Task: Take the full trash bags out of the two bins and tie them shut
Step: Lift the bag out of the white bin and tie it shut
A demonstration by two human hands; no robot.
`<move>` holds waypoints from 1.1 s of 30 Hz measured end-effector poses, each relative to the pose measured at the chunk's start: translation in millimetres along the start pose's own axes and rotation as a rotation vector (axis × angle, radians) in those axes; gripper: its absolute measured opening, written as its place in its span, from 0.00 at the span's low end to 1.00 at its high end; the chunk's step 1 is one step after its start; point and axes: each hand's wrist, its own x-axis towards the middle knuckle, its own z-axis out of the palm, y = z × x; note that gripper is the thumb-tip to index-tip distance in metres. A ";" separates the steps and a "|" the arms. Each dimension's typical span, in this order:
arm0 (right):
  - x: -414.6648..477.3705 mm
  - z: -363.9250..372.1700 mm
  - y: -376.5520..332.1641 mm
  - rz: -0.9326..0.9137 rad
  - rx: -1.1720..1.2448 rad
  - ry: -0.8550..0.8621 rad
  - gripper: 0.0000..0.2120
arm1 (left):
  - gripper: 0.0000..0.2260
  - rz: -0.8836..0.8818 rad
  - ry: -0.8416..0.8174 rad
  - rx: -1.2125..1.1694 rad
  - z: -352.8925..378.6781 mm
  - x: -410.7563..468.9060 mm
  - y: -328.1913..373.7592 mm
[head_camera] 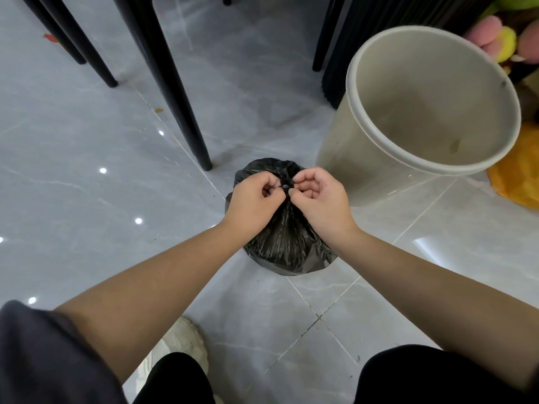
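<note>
A full black trash bag (pixel 287 243) sits on the grey tiled floor in the middle of the head view. Its gathered neck is pinched between both hands at the top. My left hand (pixel 252 199) grips the twisted plastic from the left, and my right hand (pixel 319 196) grips it from the right, fingertips meeting at a small knot. A beige round bin (pixel 376 167) stands just right of the bag, with no liner in it. Only this one bin is in sight.
Black chair or table legs (pixel 186 118) stand on the floor to the left and behind the bag. Plush toys (pixel 495 36) and an orange cushion (pixel 519 176) lie at the right edge. My knees and a white shoe (pixel 180 342) are at the bottom.
</note>
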 end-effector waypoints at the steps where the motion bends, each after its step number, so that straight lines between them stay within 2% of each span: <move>1: 0.5 -0.2 1.4 -0.026 -0.033 0.023 0.10 | 0.07 -0.025 -0.002 -0.013 1.4 0.4 0.0; 7: 0.0 -3.8 8.1 -0.113 -0.141 0.016 0.03 | 0.05 -0.003 -0.031 -0.006 -0.8 2.6 -3.7; 11: 0.0 -1.4 10.6 -0.157 -0.167 0.044 0.05 | 0.04 -0.006 -0.032 -0.006 -3.0 3.5 -3.0; 21: 4.7 0.1 5.6 0.237 0.101 -0.070 0.07 | 0.04 0.183 -0.084 0.167 -5.1 4.7 -2.0; 24: 5.2 -1.3 3.2 0.301 0.184 -0.090 0.10 | 0.04 0.179 -0.101 0.158 -6.8 7.5 0.0; 27: 6.3 -5.0 3.7 0.319 0.217 -0.138 0.10 | 0.04 0.188 -0.125 0.180 -9.3 9.8 2.4; 29: 5.9 -6.2 5.3 0.300 0.153 -0.161 0.08 | 0.05 0.196 -0.128 0.193 -10.6 9.9 0.3; 33: 4.5 -5.1 5.1 0.194 0.064 -0.039 0.06 | 0.05 0.160 -0.078 0.172 -8.1 8.0 -5.1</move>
